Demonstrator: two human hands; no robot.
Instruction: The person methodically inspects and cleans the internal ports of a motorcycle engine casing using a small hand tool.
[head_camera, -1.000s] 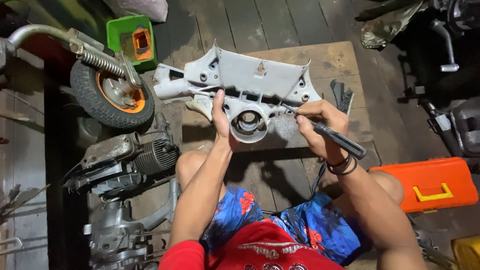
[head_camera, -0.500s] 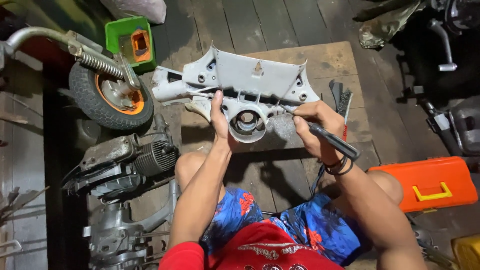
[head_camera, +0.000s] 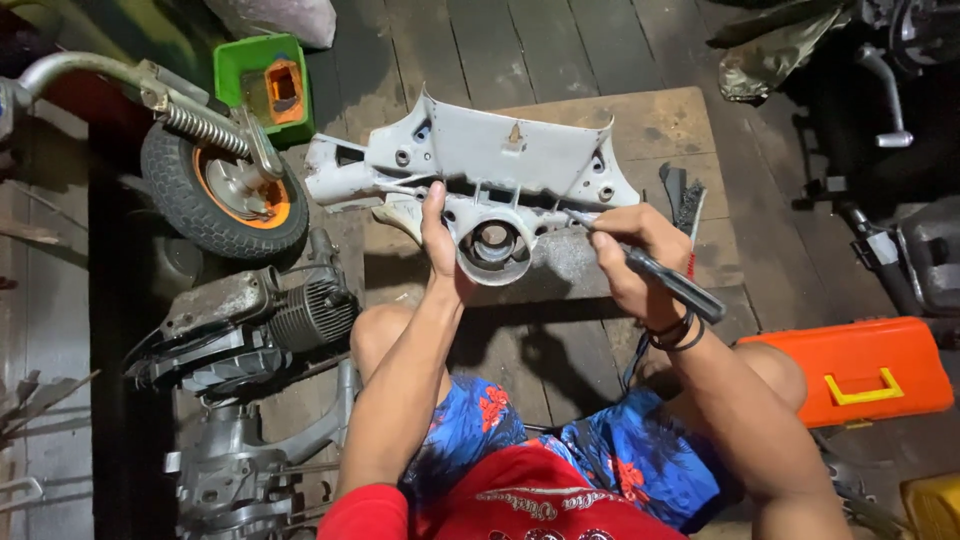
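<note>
Clenched around the left edge of a pale grey scooter headset casing (head_camera: 500, 170), the left hand (head_camera: 440, 235) steadied the part beside its round central opening, while the right hand (head_camera: 630, 260) gripped a dark-handled tool (head_camera: 670, 285) whose tip met the casing's lower right edge. That casing rested on a scuffed wooden board (head_camera: 660, 125) laid over a dark plank floor (head_camera: 520, 40), just ahead of the person's knees. Around it sat a small wheel with an orange hub (head_camera: 225, 195) and a green tray (head_camera: 262, 75) to the left, an engine block (head_camera: 250, 320) below them, and an orange toolbox (head_camera: 850, 370) to the right.
</note>
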